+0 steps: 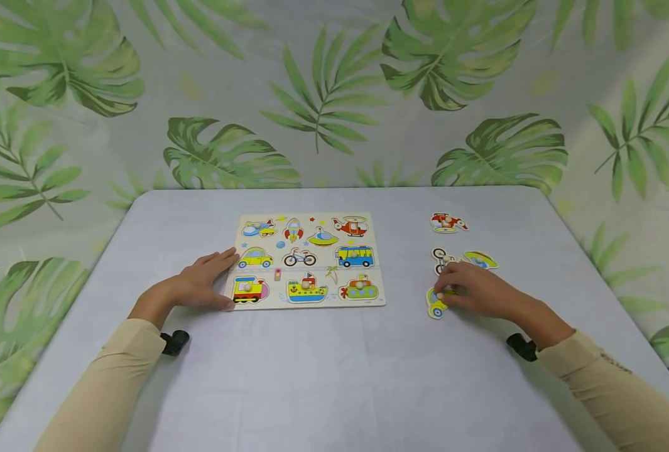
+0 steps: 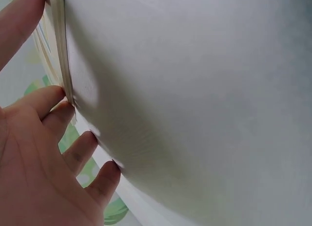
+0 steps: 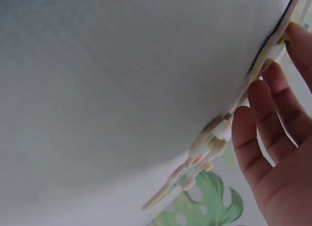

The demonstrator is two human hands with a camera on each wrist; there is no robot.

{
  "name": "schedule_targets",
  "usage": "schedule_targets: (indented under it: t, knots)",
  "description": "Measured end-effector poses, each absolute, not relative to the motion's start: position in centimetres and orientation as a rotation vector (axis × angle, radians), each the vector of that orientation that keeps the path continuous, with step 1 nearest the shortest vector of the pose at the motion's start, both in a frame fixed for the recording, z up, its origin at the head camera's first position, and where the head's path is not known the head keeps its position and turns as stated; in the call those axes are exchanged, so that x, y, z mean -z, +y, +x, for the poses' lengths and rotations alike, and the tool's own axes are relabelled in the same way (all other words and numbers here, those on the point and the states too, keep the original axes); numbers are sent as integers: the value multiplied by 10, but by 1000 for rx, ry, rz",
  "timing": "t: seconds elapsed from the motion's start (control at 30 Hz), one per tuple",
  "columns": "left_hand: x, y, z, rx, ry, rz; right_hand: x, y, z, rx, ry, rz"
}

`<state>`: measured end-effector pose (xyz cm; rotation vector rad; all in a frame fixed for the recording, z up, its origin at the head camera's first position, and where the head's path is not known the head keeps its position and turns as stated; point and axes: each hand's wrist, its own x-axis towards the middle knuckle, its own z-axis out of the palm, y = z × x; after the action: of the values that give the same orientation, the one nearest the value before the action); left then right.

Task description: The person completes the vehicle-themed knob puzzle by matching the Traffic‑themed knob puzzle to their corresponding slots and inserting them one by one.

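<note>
Pinching the car, the right hand blocks the bicycle (partly).

This looks like a staged tabletop corner, with a leaf-print backdrop close behind and beside a white table.

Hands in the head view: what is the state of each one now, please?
Left hand: open, touching the puzzle board.
Right hand: closed, pinching the yellow car piece.
</note>
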<state>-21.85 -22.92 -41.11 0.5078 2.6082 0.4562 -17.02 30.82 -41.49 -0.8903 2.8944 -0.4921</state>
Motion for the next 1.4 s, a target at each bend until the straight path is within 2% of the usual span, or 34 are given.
schedule_targets:
  t: [0.3,0.5,0.87,1.17,1.4]
  knots:
    - [412,-230,-216,-450,2564,466,409,296,-188,638,2937,-1013]
    - [413,-231,-217,-442,2560,451,394,267,-203,731,2901,-955]
    - [414,-228,-218,-453,2574,419,373,170,-251,797,2795,-1044]
    - [416,-221,-221,-455,2584,426,372,89,-287,812,2738,-952]
    - [416,-223,-223,-470,2603,431,380,52,-303,872,2697,-849]
